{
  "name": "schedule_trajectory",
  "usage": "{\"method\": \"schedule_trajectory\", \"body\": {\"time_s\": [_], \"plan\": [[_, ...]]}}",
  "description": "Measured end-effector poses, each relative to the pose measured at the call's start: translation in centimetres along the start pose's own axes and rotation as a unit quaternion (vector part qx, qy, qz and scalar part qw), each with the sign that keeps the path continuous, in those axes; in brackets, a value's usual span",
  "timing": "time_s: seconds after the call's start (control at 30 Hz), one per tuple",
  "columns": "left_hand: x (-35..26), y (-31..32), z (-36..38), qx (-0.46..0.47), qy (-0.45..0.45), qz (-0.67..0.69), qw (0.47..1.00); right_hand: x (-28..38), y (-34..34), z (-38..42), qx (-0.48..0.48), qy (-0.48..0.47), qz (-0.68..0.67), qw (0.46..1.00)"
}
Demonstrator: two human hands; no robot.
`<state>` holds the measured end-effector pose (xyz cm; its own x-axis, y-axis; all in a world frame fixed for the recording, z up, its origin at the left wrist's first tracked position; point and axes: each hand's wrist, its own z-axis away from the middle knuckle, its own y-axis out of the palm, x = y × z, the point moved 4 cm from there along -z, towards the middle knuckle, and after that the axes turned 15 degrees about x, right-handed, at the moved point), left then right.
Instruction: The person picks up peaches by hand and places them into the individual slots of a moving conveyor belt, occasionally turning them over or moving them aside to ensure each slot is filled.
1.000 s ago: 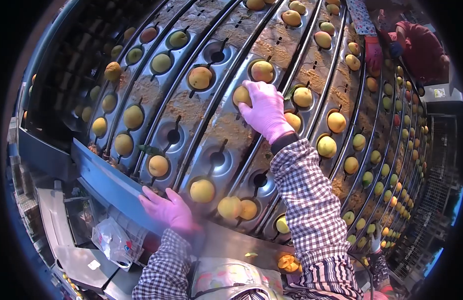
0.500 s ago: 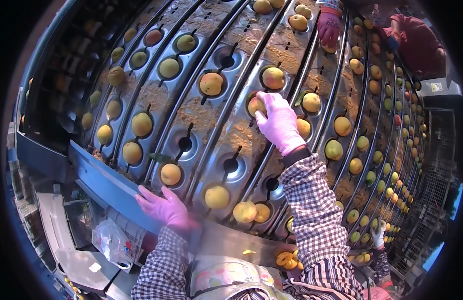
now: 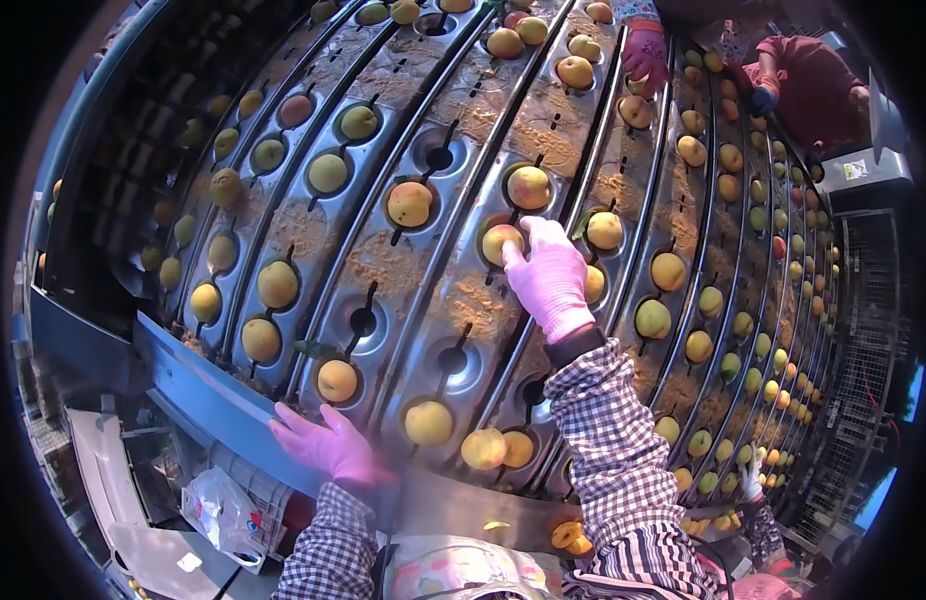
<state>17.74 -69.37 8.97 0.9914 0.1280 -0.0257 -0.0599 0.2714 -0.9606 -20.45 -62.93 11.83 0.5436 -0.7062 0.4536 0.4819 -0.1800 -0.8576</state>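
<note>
My right hand (image 3: 550, 280), in a pink glove, reaches over the metal conveyor of cupped trays (image 3: 378, 265). Its thumb and bent fingers press at the right side of a yellow-red peach (image 3: 502, 245) sitting in a cup. Just beyond that fruit, another peach (image 3: 528, 187) fills the neighbouring cup. My left hand (image 3: 328, 442), also gloved in pink, is held open with fingers spread above the blue side rail (image 3: 228, 400). Closest to it on the trays is a peach (image 3: 337, 381) with a green leaf (image 3: 315, 349) behind it.
Brown residue coats parts of the trays, and some cups hold no fruit. Across the belt is another person's pink-gloved hand (image 3: 645, 58); a person in red (image 3: 808, 92) stands farther right. Cut peach pieces (image 3: 571, 537) lie near my body. A plastic bag (image 3: 223, 512) hangs at lower left.
The trays and peaches have shifted down and slightly left in view. My right hand has moved down with its peach, its fingers drawn back to the fruit's side. My left hand stays open.
</note>
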Motion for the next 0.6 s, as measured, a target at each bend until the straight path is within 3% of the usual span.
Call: {"method": "schedule_trajectory", "body": {"time_s": [0.13, 0.27, 0.4, 0.53, 0.6], "plan": [[0.2, 0.3, -0.1, -0.032, 0.017, 0.005, 0.999, -1.1, -2.3, -2.4, -0.119, 0.028, -0.026, 0.992], [-0.2, -0.1, 0.3, -0.029, 0.011, 0.023, 0.999, -1.0, -2.7, -5.8, -0.036, 0.111, 0.028, 0.993], [0.0, 0.1, 0.3, -0.046, 0.022, 0.039, 0.998, -0.2, -1.3, -6.5, -0.058, -0.015, 0.135, 0.989], [0.1, 0.2, 0.2, -0.041, 0.022, 0.033, 0.998, 0.3, -1.7, -6.2, -0.07, 0.019, 0.147, 0.987], [0.1, 0.3, 0.1, -0.041, 0.023, 0.035, 0.998, 2.5, -1.8, -5.9, -0.094, -0.05, 0.139, 0.985]]}}
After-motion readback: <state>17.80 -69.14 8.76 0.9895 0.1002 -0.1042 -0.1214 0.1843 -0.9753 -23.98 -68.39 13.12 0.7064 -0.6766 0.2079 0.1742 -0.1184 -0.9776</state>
